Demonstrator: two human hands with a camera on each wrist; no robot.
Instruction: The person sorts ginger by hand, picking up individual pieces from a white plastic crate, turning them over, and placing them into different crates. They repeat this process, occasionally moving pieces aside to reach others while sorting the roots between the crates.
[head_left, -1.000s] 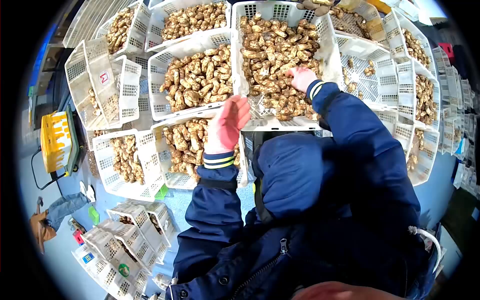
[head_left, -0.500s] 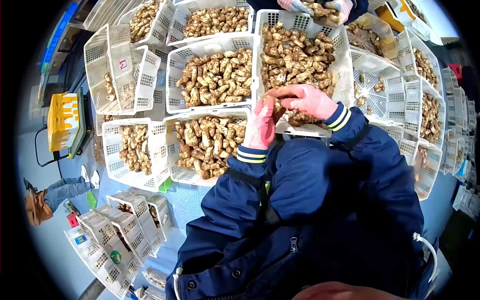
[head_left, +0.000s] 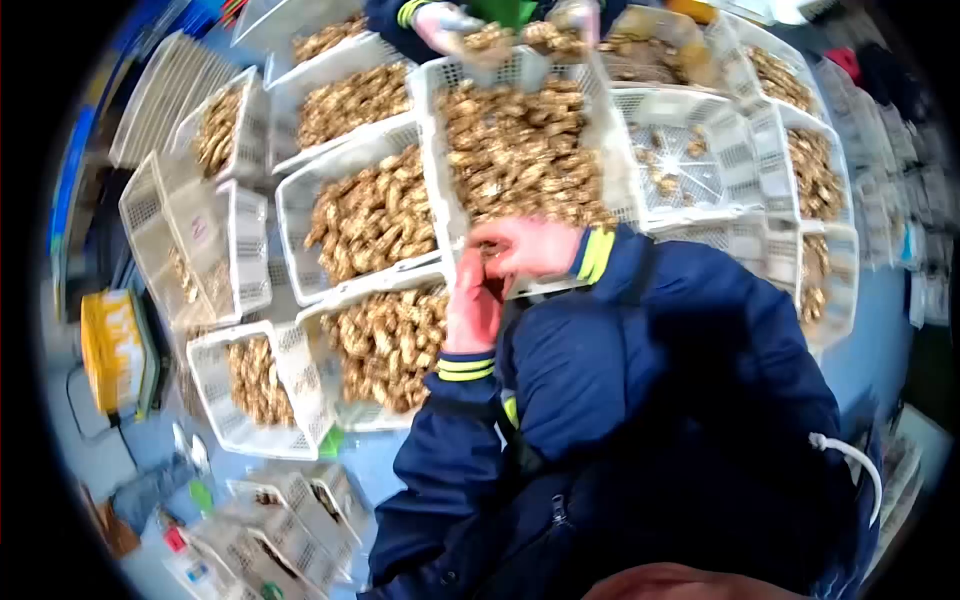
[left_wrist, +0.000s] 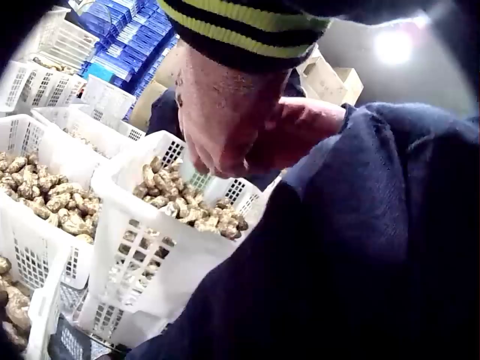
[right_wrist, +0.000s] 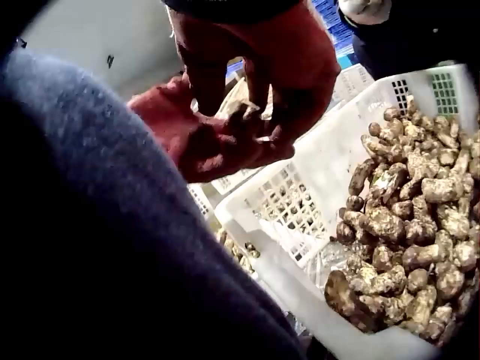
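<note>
- The curled fingers of our right hand [head_left: 536, 247] seem to pinch a small mushroom [right_wrist: 244, 112], against our left hand [head_left: 472, 312]; whether the left's fingers grasp it too, we cannot tell.
- We cannot read its long axis.
- The mushroom pile [head_left: 525, 150] lies just ahead, nearer our right hand.

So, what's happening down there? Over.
Left hand, right hand meeting at crate's near edge. Grip unclear. Mushrooms heaped inside. Another person's hands at far end.

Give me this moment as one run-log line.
right hand: pinches small piece | left hand: meets right hand, grip unclear | place: near end of white crate | crate contents: brown mushrooms
</note>
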